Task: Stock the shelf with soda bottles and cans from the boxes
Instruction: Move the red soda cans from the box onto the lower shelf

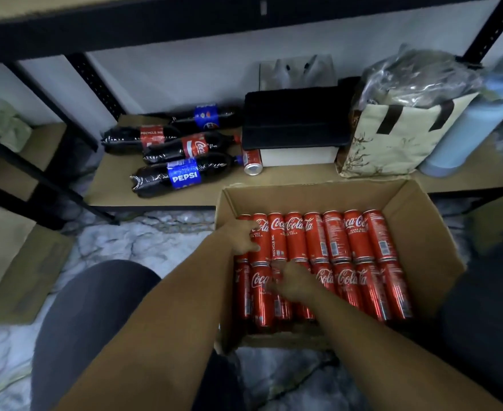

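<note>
An open cardboard box sits on the marble-patterned floor, packed with two rows of Coca-Cola cans lying on their sides. The left hand reaches to the box's 9 o'clock side, its fingers and thumb curled round the end can of the far row. The right hand lies on the near row, toward 7 o'clock in the box. It is blurred, so I cannot tell whether it grips a can or only touches.

At 12 o'clock from the box runs the low shelf board. At 10 o'clock four soda bottles lie flat on it: a Pepsi bottle nearest, two Coca-Cola bottles behind it, and another Pepsi at the back. A single can lies just beside them, against a white box with a black case on top. At 1 o'clock stand a patterned tote bag and a pale blue flask.
</note>
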`<state>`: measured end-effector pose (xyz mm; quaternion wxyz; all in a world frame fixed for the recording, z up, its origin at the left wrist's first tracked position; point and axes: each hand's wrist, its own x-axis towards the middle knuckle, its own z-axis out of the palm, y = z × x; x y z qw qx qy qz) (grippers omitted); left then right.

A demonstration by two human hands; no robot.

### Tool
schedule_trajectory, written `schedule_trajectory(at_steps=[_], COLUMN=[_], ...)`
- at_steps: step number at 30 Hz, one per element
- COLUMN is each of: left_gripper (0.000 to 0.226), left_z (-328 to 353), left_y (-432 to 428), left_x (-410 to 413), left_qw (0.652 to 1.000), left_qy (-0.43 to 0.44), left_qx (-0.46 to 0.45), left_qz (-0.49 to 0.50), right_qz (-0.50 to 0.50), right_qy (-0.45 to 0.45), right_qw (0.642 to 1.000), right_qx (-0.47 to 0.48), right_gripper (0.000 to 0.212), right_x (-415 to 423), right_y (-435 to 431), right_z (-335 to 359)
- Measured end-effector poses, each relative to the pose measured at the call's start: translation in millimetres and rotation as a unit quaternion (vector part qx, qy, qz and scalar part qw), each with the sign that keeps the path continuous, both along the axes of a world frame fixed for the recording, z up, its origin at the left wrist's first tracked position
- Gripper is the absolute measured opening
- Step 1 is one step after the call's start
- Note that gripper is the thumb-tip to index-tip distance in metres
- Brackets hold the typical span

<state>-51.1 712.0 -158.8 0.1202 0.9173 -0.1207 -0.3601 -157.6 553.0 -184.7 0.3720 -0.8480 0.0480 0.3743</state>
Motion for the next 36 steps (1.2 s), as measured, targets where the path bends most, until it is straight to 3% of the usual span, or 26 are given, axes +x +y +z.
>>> schedule_trajectory(at_steps=[7,14,19,23,26,30,36], left_gripper=[0.090,0.116,0.091,0.075,0.076,0.098,0.067], left_z=[-69.8,-101.6,-98.5,-84.2,-68.8,-37.4,8.1], left_y=[-7.4,-21.6,-28.6,-27.5,-20.7,-13.2,-12.1], left_x=[7.8,17.6,19.9,16.4,9.4,0.3,-29.1], left_qw=[0.984,0.970,0.966,0.964,0.957,0.963,0.975], left_qy=[0.006,-0.012,-0.067,-0.079,-0.087,-0.091,-0.148], left_qx=[-0.047,-0.041,-0.047,-0.090,-0.117,-0.120,-0.086], left_qz=[0.170,0.240,0.246,0.236,0.251,0.221,0.142], right_qz=[-0.083,-0.101,-0.146,-0.126,-0.127,-0.164,-0.219], right_qy=[-0.010,-0.026,-0.041,-0.053,-0.038,-0.029,-0.076], right_qw=[0.996,0.992,0.988,0.990,0.991,0.984,0.967], right_qx=[-0.016,-0.074,-0.034,-0.023,0.007,0.068,0.105], right_gripper=[0.073,0.084,0.079,0.081,0.072,0.060,0.045], right_x=[4.2,4.6,2.5,-1.6,-3.1,-6.8,-6.6], right_y=[29.4,44.0,37.5,37.0,33.4,16.3,-11.3], right_z=[-59.6,-83.3,-89.9,-85.3,-78.9,-59.8,-12.7])
